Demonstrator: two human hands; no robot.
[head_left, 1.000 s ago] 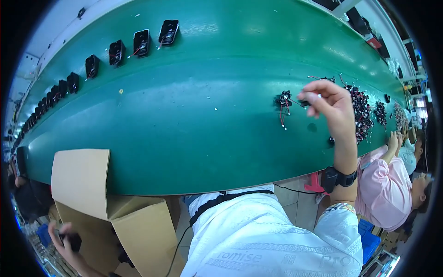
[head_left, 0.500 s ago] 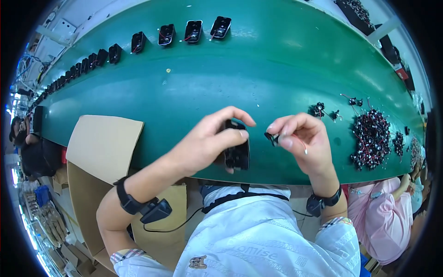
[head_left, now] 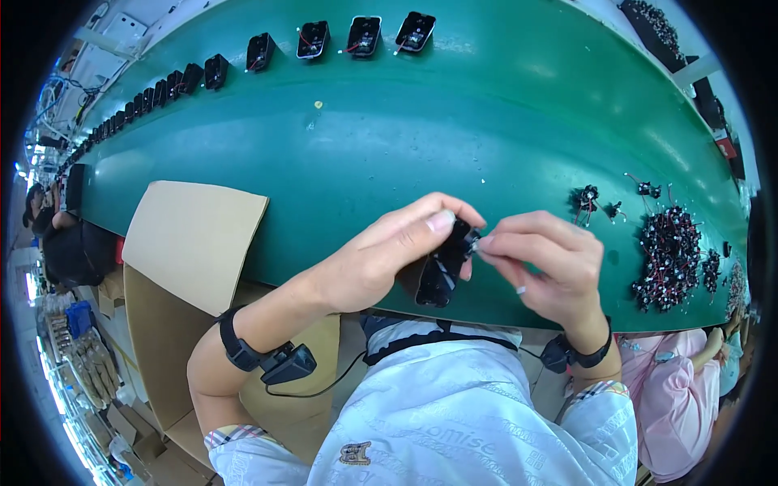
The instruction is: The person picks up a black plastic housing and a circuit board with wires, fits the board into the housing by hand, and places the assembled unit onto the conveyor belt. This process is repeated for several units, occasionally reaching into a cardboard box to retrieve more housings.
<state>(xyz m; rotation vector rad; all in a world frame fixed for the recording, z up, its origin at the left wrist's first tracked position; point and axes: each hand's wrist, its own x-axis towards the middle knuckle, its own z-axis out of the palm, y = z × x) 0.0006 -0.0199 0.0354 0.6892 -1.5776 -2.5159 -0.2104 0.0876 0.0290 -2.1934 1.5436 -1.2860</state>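
Note:
Tilted in my left hand is a black plastic housing, glossy and box-shaped, with the thumb over its upper end. My right hand pinches a small black part with a wire against the upper right end of the housing. The fingertips cover most of that part, so how it meets the housing cannot be made out. A pale wire tip shows below the right fingers. Both hands are above the near edge of the green table.
A row of similar black housings, some with red wires, runs along the far side and left. At the right lies a heap of small wired parts. An open cardboard box stands at the left edge. A person in pink sits at right.
My right hand has moved in to the housing, bringing the small wired part against its upper end. The housing has tilted in my left hand. The whole view has shifted slightly.

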